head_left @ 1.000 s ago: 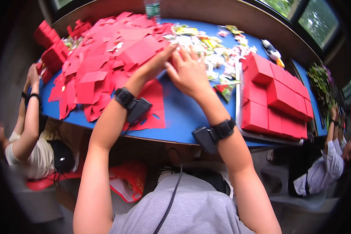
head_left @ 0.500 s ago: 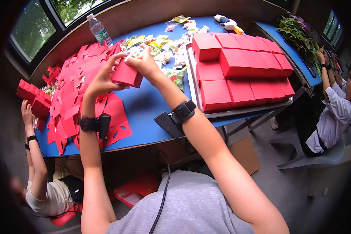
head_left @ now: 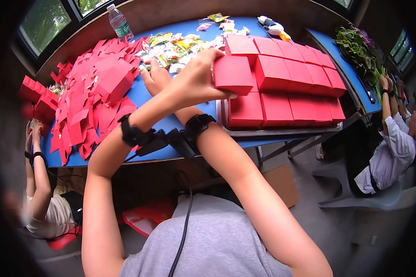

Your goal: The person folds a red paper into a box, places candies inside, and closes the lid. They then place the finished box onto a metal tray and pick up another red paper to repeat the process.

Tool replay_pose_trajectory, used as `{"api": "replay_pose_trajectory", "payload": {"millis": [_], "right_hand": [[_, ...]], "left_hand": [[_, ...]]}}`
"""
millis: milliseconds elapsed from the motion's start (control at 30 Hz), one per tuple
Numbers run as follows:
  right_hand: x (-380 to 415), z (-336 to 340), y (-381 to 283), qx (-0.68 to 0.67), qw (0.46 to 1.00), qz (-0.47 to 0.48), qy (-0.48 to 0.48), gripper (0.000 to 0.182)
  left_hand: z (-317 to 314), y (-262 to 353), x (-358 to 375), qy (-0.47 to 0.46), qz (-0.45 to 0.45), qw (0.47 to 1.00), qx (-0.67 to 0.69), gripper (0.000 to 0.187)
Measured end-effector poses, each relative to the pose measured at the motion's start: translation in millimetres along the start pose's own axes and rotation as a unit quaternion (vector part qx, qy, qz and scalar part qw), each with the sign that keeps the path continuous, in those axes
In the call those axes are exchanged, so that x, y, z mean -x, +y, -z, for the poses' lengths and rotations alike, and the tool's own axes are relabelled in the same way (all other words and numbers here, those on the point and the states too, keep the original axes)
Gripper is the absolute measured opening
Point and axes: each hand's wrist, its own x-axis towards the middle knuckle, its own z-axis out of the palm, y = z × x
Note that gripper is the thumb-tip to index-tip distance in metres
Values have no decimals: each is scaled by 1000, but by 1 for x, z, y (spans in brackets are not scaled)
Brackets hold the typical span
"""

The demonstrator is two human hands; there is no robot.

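Note:
My left hand [head_left: 193, 79] grips a red paper box [head_left: 234, 74] from its left side, thumb below and fingers above. This box overlaps the left end of stacked red boxes [head_left: 282, 69] on a metal tray [head_left: 282, 132]. My left forearm crosses over my right one. Beyond it, my right hand [head_left: 156, 79] reaches toward the small wrapped packets [head_left: 175, 48], fingers apart with nothing visible in them; part of its palm is hidden behind the left arm. Just left of the right hand lies a heap of flat red paper cutouts [head_left: 90, 92].
A water bottle [head_left: 120, 24] stands at the back of the blue table [head_left: 141, 94]. At left, a person's hands [head_left: 33, 131] work beside more red boxes [head_left: 39, 99]. Other people's hands [head_left: 386, 83] are near leafy greens [head_left: 356, 48] on another table at right.
Both hands held the red box over the table. My left hand has carried it right to the stack, while my right hand has let go and moved left under the left arm.

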Motion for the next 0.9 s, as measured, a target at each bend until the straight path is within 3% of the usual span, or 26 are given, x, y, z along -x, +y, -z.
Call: {"api": "replay_pose_trajectory", "payload": {"millis": [67,200,267,333,467,533,633,667,733,767,800,833,867,900], "right_hand": [[4,10,-10,-32,999,-10,-11,34],[6,12,-13,-7,1000,14,-20,34],[7,10,-16,-14,1000,12,-18,35],[6,8,-16,-17,999,19,-21,35],[5,5,-8,2,998,50,-29,35],[6,5,-5,36,996,87,-2,31],[3,11,-4,45,997,38,-57,29],[2,12,-4,40,996,19,-73,29],[-3,-16,41,49,987,151,25,27],[2,-4,22,-45,949,297,97,30],[10,18,-18,91,991,63,-76,28],[9,17,-18,81,992,50,-87,27],[8,16,-18,70,992,38,-96,27],[8,16,-18,70,992,38,-96,27]], "left_hand": [[-19,-3,-10,-50,66,996,36,81],[-28,-3,-14,-10,34,999,25,83],[-24,1,-12,19,80,991,103,82],[-26,-2,-10,52,58,993,88,74],[-25,-2,-10,20,83,987,137,56],[-32,-14,-7,70,16,993,97,51],[-16,-24,2,11,1,992,125,22],[0,-20,8,20,47,990,130,18],[26,-49,24,89,120,988,36,20],[51,-64,33,100,138,984,44,23],[89,-86,47,108,155,980,55,26],[146,-129,75,31,259,936,-236,39],[171,-131,91,-25,308,907,-285,49],[185,-157,109,4,323,909,-264,51]]}}
